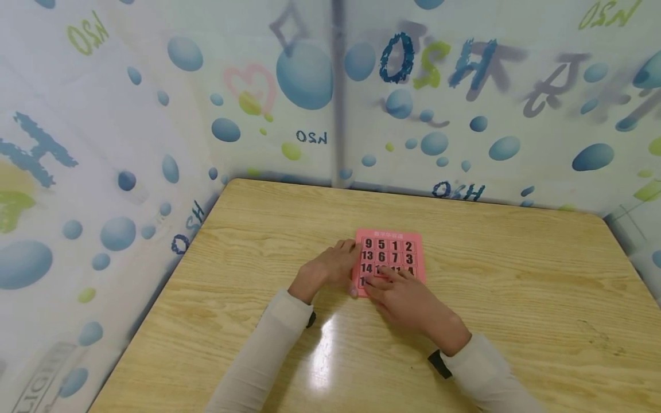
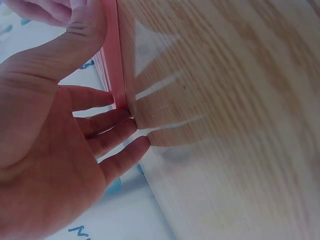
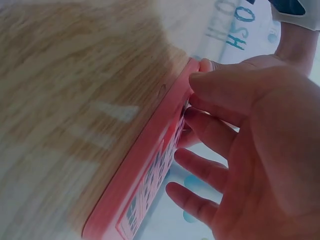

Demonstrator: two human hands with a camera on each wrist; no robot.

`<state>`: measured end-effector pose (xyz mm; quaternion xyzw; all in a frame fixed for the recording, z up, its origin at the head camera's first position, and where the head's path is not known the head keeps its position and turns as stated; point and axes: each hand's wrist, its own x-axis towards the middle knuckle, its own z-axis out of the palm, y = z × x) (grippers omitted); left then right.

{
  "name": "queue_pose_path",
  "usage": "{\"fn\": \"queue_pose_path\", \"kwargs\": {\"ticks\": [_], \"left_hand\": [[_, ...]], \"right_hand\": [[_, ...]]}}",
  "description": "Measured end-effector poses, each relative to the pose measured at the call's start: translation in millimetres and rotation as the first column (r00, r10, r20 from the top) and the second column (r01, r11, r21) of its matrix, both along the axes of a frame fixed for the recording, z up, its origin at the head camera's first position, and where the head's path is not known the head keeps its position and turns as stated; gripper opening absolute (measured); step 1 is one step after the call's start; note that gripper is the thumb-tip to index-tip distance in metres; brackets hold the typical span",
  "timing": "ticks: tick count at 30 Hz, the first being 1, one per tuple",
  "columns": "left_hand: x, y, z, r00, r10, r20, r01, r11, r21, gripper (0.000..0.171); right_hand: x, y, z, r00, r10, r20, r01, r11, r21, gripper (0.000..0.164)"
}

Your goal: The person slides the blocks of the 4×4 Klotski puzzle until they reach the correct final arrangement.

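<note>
One spread left hand (image 1: 334, 265) touches a pink puzzle (image 1: 389, 251) toward the far edge of the tabletop (image 1: 516, 269). The spread right hand (image 1: 408, 301) touches its tiles (image 1: 395, 258).

We find room to pass over the table (image 1: 516, 261) beyond the puzzle (image 1: 388, 250) and along its right side. The left hand (image 1: 334, 265) bars the puzzle's left edge, the right hand (image 1: 406, 297) reaches over its lower rows, and the wall (image 1: 459, 132) stops us behind the table's far edge.
</note>
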<state>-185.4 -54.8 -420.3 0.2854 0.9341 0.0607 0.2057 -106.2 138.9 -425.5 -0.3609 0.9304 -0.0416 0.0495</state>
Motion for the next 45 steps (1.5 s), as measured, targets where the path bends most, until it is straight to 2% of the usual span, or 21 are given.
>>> {"fn": "queue_pose_path", "kwargs": {"ticks": [16, 23, 32, 38, 45], "left_hand": [[-0.5, -0.3, -2.0, 1.000, 0.017, 0.010, -0.016, 1.000, -0.008, 0.117], [0.2, -0.5, -1.9, 1.000, 0.019, 0.017, -0.019, 1.000, 0.003, 0.118], [-0.1, -0.1, -1.4, 1.000, 0.010, 0.019, -0.011, 1.000, 0.005, 0.117], [-0.5, 0.3, -2.5, 1.000, -0.008, 0.006, 0.008, 1.000, -0.001, 0.116], [-0.6, -0.1, -1.2, 1.000, -0.001, -0.004, 0.001, 1.000, -0.015, 0.117]], "right_hand": [[-0.7, 17.6, 2.9, 0.999, -0.031, -0.012, 0.032, 0.999, 0.025, 0.035], [-1.8, 22.2, 4.1, 0.999, -0.012, -0.044, 0.013, 1.000, 0.027, 0.031], [-11.2, 5.4, 0.9, 0.999, -0.040, -0.012, 0.040, 0.999, -0.012, 0.046], [-17.8, -5.2, -8.2, 0.997, -0.039, -0.063, 0.039, 0.999, -0.001, 0.046], [-16.4, -9.5, -2.9, 0.999, -0.047, -0.020, 0.047, 0.999, 0.004, 0.044]]}}
